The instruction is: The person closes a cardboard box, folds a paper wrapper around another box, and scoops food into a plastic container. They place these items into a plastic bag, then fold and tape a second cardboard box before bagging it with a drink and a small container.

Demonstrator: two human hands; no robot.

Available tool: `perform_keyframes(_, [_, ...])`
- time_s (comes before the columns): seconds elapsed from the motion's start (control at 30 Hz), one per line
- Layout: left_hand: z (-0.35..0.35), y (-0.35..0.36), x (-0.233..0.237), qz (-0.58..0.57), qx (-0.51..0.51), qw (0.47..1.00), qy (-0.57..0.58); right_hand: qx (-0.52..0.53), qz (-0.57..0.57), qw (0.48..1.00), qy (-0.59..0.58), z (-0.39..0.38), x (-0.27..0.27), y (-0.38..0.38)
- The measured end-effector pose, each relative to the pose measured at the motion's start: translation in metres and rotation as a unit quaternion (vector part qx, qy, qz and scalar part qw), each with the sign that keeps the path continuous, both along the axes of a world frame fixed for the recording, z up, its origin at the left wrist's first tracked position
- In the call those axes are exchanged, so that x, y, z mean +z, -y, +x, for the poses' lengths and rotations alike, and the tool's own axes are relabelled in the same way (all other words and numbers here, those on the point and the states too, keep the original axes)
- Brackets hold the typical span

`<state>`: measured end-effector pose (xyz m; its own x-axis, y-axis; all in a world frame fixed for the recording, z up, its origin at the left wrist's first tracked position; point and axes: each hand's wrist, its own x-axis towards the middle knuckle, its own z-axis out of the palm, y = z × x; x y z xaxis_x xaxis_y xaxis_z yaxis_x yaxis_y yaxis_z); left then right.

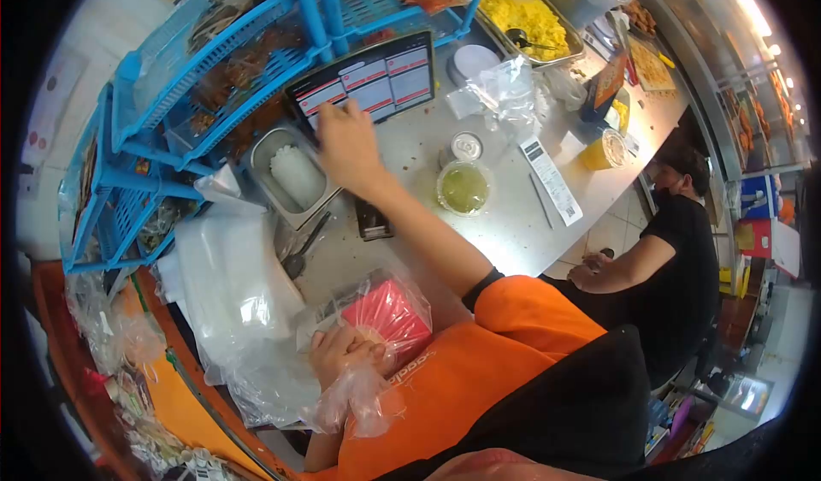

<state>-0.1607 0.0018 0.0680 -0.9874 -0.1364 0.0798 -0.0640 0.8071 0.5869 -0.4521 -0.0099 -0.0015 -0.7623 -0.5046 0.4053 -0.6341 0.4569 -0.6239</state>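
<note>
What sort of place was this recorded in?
Probably a takeaway food counter: heaped yellow food, a tablet under one hand, and a clear cup with green contents.

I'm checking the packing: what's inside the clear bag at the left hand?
Something red shows through the bag. The left hand covers part of the bag, so anything there, or under the red thing, cannot be seen.
</note>
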Motion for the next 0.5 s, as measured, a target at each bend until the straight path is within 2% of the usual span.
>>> perform_keyframes(0.03, [0.007,0.001,-0.003,-0.005,0.009,1.000,0.002,0.004,0.033,0.999,0.021,0.002,-0.003,-0.009])
perform_keyframes(0.1, [0.024,0.001,-0.017,0.150,0.238,0.956,0.077,0.027,0.061,0.997,0.041,0.006,-0.013,-0.016])
perform_keyframes(0.13, [0.026,0.006,-0.019,0.199,0.272,0.939,0.063,0.010,0.016,1.000,0.025,0.008,-0.019,-0.015])
perform_keyframes(0.17, [0.025,0.004,-0.015,0.197,0.289,0.935,0.060,-0.006,-0.029,0.999,0.012,0.009,-0.026,-0.013])
perform_keyframes(0.23, [0.021,0.001,-0.004,0.253,0.319,0.913,-0.008,-0.007,-0.041,0.999,-0.002,0.004,-0.025,-0.007])
perform_keyframes(0.3, [0.028,0.001,-0.014,0.235,0.324,0.916,-0.012,-0.016,-0.052,0.998,-0.014,-0.005,-0.023,-0.006])
perform_keyframes(0.37, [0.032,-0.002,-0.020,0.211,0.310,0.926,-0.041,-0.010,0.007,1.000,0.006,-0.014,-0.021,-0.011])
perform_keyframes(0.43, [0.035,-0.002,-0.024,0.210,0.307,0.927,-0.053,-0.002,-0.007,0.999,0.031,-0.016,-0.029,-0.017])
perform_keyframes(0.5, [0.035,-0.002,-0.027,0.212,0.303,0.927,-0.067,-0.036,0.013,0.992,0.118,-0.018,-0.041,-0.027])
